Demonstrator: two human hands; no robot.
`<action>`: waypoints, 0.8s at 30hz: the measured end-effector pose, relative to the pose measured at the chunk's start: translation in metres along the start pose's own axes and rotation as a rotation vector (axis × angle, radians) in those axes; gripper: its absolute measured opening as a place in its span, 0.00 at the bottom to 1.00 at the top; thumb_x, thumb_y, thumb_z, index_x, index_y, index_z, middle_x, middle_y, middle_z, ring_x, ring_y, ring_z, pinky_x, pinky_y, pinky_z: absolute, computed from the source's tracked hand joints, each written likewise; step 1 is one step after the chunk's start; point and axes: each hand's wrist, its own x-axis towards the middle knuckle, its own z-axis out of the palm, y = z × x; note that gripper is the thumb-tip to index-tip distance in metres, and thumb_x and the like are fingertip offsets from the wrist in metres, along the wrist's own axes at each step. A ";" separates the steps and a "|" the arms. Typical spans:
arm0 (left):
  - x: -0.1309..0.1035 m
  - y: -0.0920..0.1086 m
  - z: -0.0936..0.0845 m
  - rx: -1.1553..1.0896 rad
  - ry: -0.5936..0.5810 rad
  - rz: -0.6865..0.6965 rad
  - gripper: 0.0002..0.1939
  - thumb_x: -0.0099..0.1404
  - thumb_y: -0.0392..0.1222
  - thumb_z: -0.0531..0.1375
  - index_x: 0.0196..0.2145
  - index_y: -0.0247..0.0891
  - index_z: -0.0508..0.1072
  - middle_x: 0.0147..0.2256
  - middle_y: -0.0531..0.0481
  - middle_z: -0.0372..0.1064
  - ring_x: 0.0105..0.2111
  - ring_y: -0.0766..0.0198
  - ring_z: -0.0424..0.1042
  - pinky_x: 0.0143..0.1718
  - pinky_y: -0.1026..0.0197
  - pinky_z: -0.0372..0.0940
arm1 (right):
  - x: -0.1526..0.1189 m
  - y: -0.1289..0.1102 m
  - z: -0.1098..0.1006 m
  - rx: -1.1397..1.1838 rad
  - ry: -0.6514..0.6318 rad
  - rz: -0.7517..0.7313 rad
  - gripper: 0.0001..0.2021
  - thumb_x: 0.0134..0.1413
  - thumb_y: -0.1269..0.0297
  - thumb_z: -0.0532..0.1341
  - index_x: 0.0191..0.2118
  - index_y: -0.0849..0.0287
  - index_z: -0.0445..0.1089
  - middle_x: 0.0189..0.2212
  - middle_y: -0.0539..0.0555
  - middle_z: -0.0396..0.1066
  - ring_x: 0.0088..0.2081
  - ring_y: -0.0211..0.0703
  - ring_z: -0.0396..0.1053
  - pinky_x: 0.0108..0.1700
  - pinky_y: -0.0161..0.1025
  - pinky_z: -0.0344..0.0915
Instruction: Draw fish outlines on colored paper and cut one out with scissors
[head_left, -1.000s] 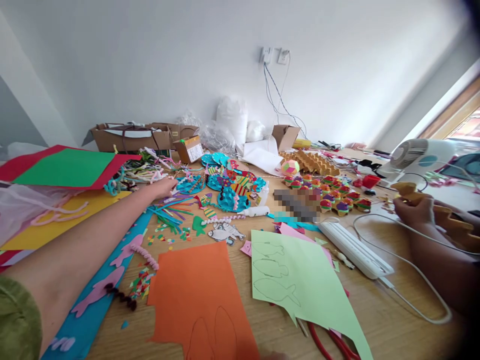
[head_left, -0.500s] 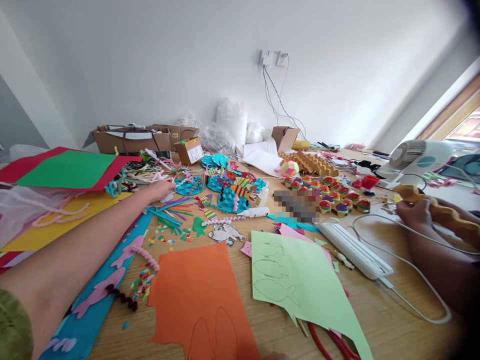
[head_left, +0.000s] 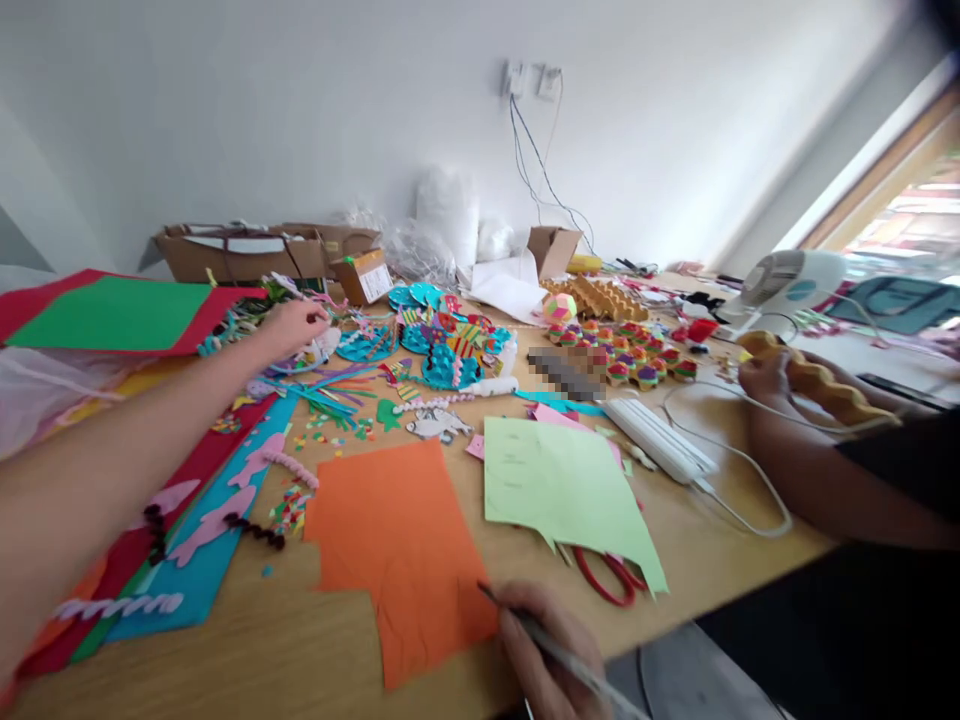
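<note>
My left hand is over the heap of pipe cleaners at the back left, fingers curled together; whatever they hold is too small to tell. A pale paper piece lies just below it. At the bottom, my right hand grips a dark pencil, its tip at the right edge of the orange paper. That paper bears faint drawn outlines. Light green paper with faint outlines lies beyond my right hand, partly over red-handled scissors.
Another person's hand holds a yellow egg-carton strip at the right. A white device with a looping cable lies mid-right. Blue felt with pink fish is at left. Blue decorated plates and cardboard boxes stand farther back.
My right hand has come into view at the bottom with the pencil. My left hand has moved left and slightly up. The view has shifted, showing more of the near table edge.
</note>
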 end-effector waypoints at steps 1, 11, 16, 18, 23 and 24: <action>-0.007 0.012 -0.001 -0.058 0.001 -0.020 0.15 0.66 0.46 0.55 0.44 0.33 0.68 0.39 0.48 0.68 0.35 0.61 0.70 0.35 0.56 0.68 | 0.001 -0.002 -0.002 0.023 0.009 0.007 0.07 0.55 0.60 0.58 0.34 0.55 0.71 0.27 0.50 0.72 0.29 0.40 0.69 0.31 0.31 0.65; -0.116 0.148 0.036 -0.659 -0.620 0.140 0.03 0.58 0.39 0.53 0.28 0.39 0.64 0.16 0.58 0.62 0.17 0.68 0.65 0.20 0.66 0.61 | 0.018 -0.030 -0.030 0.067 0.067 -0.060 0.08 0.54 0.68 0.58 0.41 0.56 0.68 0.33 0.52 0.72 0.33 0.38 0.70 0.32 0.32 0.67; -0.141 0.166 0.067 -0.792 -0.750 0.055 0.04 0.54 0.40 0.56 0.28 0.39 0.62 0.16 0.58 0.62 0.15 0.67 0.65 0.17 0.66 0.59 | 0.018 -0.023 -0.019 -0.072 -0.019 -0.127 0.11 0.52 0.71 0.57 0.43 0.57 0.65 0.36 0.54 0.72 0.33 0.38 0.71 0.34 0.33 0.68; -0.144 0.166 0.078 -0.816 -0.774 0.048 0.05 0.54 0.40 0.56 0.29 0.39 0.62 0.16 0.58 0.63 0.15 0.67 0.65 0.16 0.66 0.60 | 0.019 -0.016 -0.013 -0.081 -0.033 -0.136 0.12 0.51 0.72 0.56 0.43 0.57 0.64 0.36 0.54 0.72 0.32 0.38 0.71 0.33 0.33 0.68; -0.150 0.166 0.096 -0.884 -0.817 0.023 0.08 0.52 0.38 0.55 0.33 0.39 0.62 0.17 0.58 0.64 0.16 0.66 0.67 0.17 0.66 0.63 | 0.022 -0.004 -0.002 -0.095 -0.063 -0.089 0.13 0.49 0.73 0.55 0.42 0.57 0.64 0.37 0.53 0.72 0.29 0.38 0.72 0.32 0.35 0.68; -0.151 0.166 0.097 -0.897 -0.825 0.016 0.09 0.52 0.38 0.55 0.33 0.39 0.62 0.17 0.58 0.64 0.17 0.67 0.68 0.18 0.66 0.64 | 0.022 -0.004 -0.001 -0.106 -0.071 -0.068 0.13 0.48 0.73 0.55 0.42 0.57 0.64 0.37 0.54 0.72 0.29 0.38 0.73 0.32 0.35 0.68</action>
